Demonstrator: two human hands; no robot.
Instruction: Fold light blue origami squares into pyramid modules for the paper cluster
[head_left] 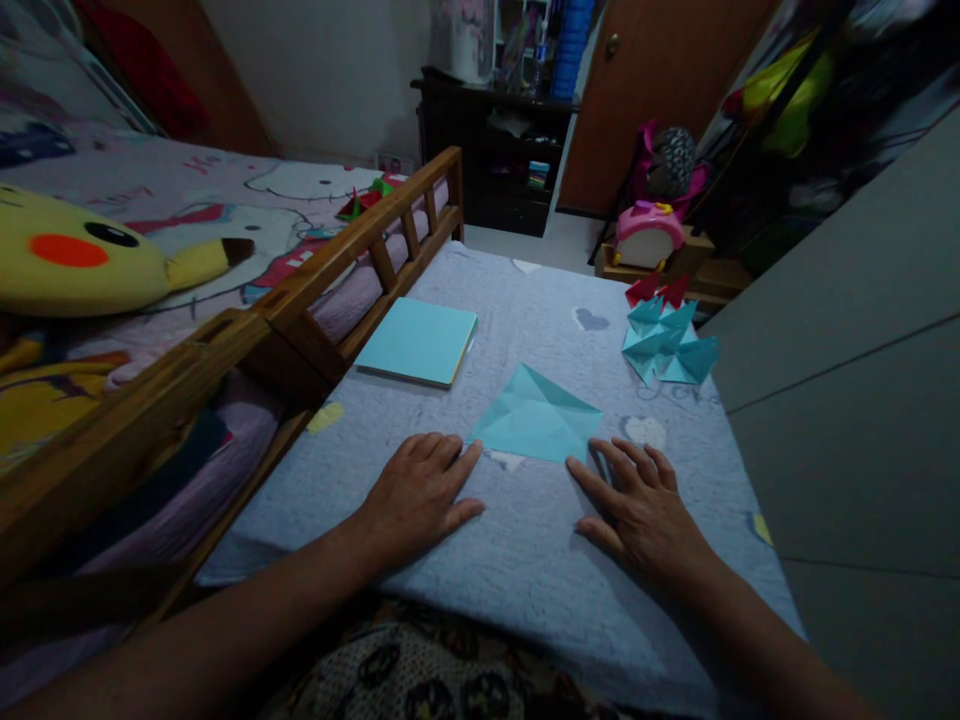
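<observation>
A light-blue sheet of origami paper point(538, 415) lies on the cloth-covered table before me, with crease lines across it and a point at the far side. My left hand point(424, 485) rests by its near left corner, index fingertip at the edge and thumb held apart. At the near right corner, the index fingertip of my right hand point(637, 500) touches the paper, the other fingers spread on the cloth. Neither hand grips anything. Beyond my left hand sits a square stack of origami paper point(420, 340), light blue on top.
Folded blue and red paper pieces point(664, 340) stand at the table's far right. A wooden bed rail point(360, 245) runs along the left, with a yellow plush toy point(82, 255) on the bed behind it. A pale cabinet side point(847, 400) borders the right.
</observation>
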